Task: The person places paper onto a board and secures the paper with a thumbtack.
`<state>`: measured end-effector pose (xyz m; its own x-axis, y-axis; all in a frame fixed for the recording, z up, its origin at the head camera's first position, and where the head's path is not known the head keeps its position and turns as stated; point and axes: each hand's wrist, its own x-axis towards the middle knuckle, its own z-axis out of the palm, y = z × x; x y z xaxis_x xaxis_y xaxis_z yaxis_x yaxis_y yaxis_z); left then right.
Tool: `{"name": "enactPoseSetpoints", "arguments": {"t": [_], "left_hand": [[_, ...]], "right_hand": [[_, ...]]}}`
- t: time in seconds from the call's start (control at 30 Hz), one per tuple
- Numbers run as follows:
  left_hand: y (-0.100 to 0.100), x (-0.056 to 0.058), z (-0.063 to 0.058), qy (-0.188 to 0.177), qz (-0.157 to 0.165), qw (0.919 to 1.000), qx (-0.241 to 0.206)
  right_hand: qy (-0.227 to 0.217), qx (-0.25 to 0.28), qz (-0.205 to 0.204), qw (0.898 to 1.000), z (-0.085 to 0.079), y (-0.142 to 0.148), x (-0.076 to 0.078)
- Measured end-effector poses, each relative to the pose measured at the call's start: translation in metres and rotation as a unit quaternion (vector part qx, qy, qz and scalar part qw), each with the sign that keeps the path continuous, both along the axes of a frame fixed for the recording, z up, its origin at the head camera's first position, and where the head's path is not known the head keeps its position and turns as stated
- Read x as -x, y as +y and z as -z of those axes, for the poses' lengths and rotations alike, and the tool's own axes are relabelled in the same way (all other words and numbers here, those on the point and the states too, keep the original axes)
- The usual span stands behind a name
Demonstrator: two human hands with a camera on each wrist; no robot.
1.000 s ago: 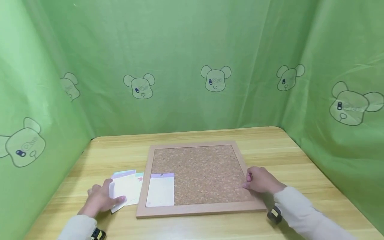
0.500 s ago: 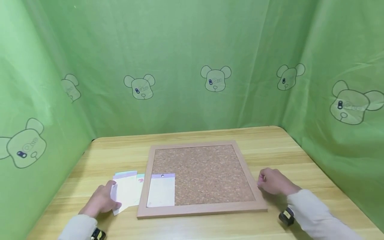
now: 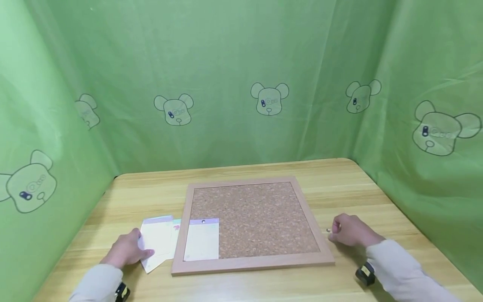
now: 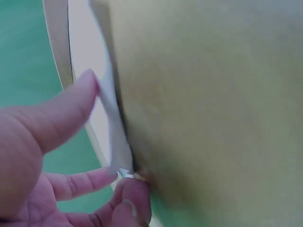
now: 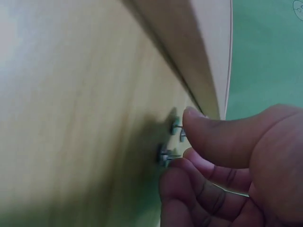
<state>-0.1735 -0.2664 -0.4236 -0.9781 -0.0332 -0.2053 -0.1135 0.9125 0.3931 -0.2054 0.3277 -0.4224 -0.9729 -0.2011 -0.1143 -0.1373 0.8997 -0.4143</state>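
My left hand (image 3: 126, 250) holds the left edge of a stack of white note sheets (image 3: 156, 239) with purple or teal top strips, left of the board. In the left wrist view the thumb lies on the paper and the fingertips are at its far end. A framed cork board (image 3: 260, 218) lies flat in the middle. Inside its lower left corner is a white note sheet (image 3: 202, 242), a thumbtack (image 3: 203, 221) in its purple strip. Right of the frame, my right hand (image 3: 352, 230) has its thumb and bent fingers spread around several metal thumbtacks (image 5: 163, 155) on the table.
The wooden table (image 3: 249, 289) extends around the board on all sides. Green curtains (image 3: 222, 50) printed with bear heads stand behind it and at both sides. Black wrist devices (image 3: 365, 274) sit below both sleeves.
My right hand has moved from over the board's right side to the table beside its frame, by the thumbtacks. The top sheet under my left hand has turned slightly.
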Motion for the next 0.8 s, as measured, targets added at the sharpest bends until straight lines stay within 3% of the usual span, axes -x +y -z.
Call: {"name": "enactPoseSetpoints", "arguments": {"t": [0.47,0.7,0.8], "left_hand": [[-0.001,0.000,-0.007,0.004,-0.023,0.9989,-0.040],[-0.003,-0.001,-0.013,0.001,-0.010,0.9953,-0.096],[-0.003,-0.001,-0.015,0.014,0.012,0.9962,-0.085]], "right_hand": [[0.014,0.000,-0.011,1.000,0.009,0.005,0.000],[0.015,0.007,-0.001,1.000,0.008,0.006,-0.001],[0.014,0.015,0.007,1.000,0.008,0.007,-0.002]]}}
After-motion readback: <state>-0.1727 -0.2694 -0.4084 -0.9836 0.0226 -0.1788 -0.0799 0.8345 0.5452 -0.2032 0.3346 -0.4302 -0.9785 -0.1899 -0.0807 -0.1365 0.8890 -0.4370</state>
